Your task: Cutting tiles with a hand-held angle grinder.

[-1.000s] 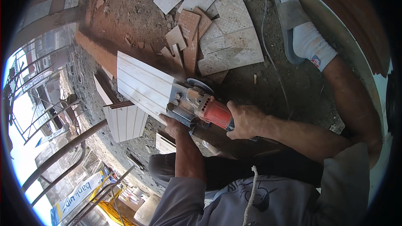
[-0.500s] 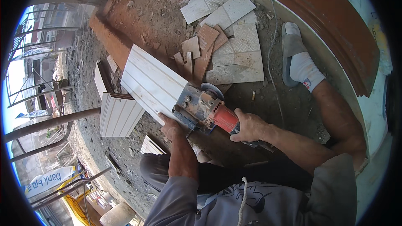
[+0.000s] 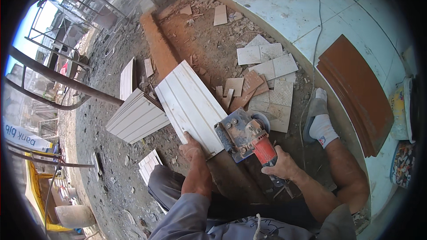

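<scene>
A long whitish tile with dark stripes (image 3: 189, 104) lies slanted in front of me. My left hand (image 3: 193, 149) grips its near left edge, one finger stretched over the top face. In my right hand (image 3: 283, 165) is a red angle grinder (image 3: 264, 150), fingers wrapped round its body. Its dusty metal base plate (image 3: 238, 129), with a black side handle, sits at the tile's right end, slightly overlapping it or just beside it; I cannot tell which. The round disc (image 3: 261, 121) shows on the plate's far right side. Beneath the tile's near end is a brownish support (image 3: 233, 177), partly hidden.
Stacked striped tiles (image 3: 138, 117) lie to the left, more (image 3: 150, 164) by my knee. Cut tile pieces (image 3: 273, 68) cover rubble beyond the grinder. A cable (image 3: 316, 48) runs down past my sandalled foot (image 3: 316, 106). Brown tiles (image 3: 356, 93) are stacked on the pale floor (image 3: 338, 8).
My view has shifted, so the scene sits lower and farther right. The grinder has moved rightward off the tile's end, and the tile's near corner now shows. Both hands keep their holds.
</scene>
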`<state>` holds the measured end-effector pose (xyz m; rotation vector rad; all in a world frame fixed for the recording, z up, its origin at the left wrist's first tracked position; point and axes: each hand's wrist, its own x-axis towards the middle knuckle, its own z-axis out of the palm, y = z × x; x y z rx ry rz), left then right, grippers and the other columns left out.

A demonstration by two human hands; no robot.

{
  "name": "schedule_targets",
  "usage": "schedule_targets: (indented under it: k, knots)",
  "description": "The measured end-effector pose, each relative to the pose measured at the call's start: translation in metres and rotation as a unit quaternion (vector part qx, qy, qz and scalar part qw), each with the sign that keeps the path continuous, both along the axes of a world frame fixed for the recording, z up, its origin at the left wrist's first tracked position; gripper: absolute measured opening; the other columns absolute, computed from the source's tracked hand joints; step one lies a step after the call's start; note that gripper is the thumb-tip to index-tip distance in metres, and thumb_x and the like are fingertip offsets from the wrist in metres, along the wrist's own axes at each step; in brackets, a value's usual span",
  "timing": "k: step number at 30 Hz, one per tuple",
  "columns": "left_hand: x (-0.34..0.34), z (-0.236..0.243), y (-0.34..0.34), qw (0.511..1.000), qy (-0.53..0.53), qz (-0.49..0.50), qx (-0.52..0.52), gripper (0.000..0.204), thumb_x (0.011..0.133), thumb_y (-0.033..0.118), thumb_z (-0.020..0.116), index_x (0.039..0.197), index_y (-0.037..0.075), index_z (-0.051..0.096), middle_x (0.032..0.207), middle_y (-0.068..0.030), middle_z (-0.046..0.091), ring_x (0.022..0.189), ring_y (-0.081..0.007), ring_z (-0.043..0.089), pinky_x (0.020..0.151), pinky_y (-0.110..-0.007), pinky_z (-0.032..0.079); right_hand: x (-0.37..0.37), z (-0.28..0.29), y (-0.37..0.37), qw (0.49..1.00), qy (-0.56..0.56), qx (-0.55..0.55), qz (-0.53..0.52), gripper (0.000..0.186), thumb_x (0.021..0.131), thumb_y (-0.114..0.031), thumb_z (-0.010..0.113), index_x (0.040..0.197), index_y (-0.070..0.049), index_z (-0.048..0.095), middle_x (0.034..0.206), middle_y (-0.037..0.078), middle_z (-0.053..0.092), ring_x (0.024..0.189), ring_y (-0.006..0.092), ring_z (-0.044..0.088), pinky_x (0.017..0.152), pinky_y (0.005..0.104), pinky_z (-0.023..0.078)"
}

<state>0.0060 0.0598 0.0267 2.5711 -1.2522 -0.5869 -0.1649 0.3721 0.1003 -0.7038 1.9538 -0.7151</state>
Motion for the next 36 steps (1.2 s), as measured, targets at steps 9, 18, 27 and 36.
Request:
schedule_targets:
  k: [9,18,27,36]
  knots:
    - [0.014,0.006,-0.045,0.998,0.043,-0.044,0.003,0.083,0.083,0.072,0.052,0.12,-0.002,0.052,0.117,-0.024,0.063,0.109,-0.042,0.061,0.093,-0.049,0.046,-0.019,0.073,-0.009,0.988,0.038,-0.097,-0.11,0.072,0.061,-0.037,0.086,0.109,0.002,0.051,0.097,0.02,0.065,0.092,0.0313,0.065,0.081,0.0407,0.051]
    - [0.038,-0.007,-0.088,0.992,0.105,-0.065,-0.023,0.077,0.091,0.067,0.043,0.099,-0.005,0.07,0.102,-0.029,0.067,0.1,-0.0422,0.065,0.086,-0.046,0.052,-0.016,0.072,-0.028,0.962,-0.043,-0.221,-0.157,0.066,0.061,-0.036,0.087,0.105,0.0,0.054,0.092,0.012,0.063,0.083,0.0201,0.062,0.077,0.0348,0.051]
    - [0.031,0.042,-0.075,0.993,0.091,-0.065,0.023,0.079,0.094,0.065,0.035,0.105,-0.005,0.069,0.109,-0.0272,0.066,0.106,-0.0407,0.064,0.089,-0.049,0.05,-0.01,0.084,-0.031,0.942,-0.101,-0.251,-0.198,0.065,0.063,-0.032,0.086,0.109,0.002,0.054,0.093,0.008,0.063,0.08,0.016,0.061,0.074,0.0309,0.051]
    - [0.043,0.084,-0.069,0.985,0.037,-0.165,-0.033,0.073,0.093,0.065,0.041,0.099,0.0,0.071,0.103,-0.0244,0.069,0.101,-0.0401,0.066,0.087,-0.048,0.051,-0.01,0.106,-0.023,0.931,-0.096,-0.288,-0.203,0.061,0.066,-0.024,0.082,0.112,0.001,0.052,0.091,0.007,0.061,0.077,0.0147,0.06,0.07,0.0291,0.051]
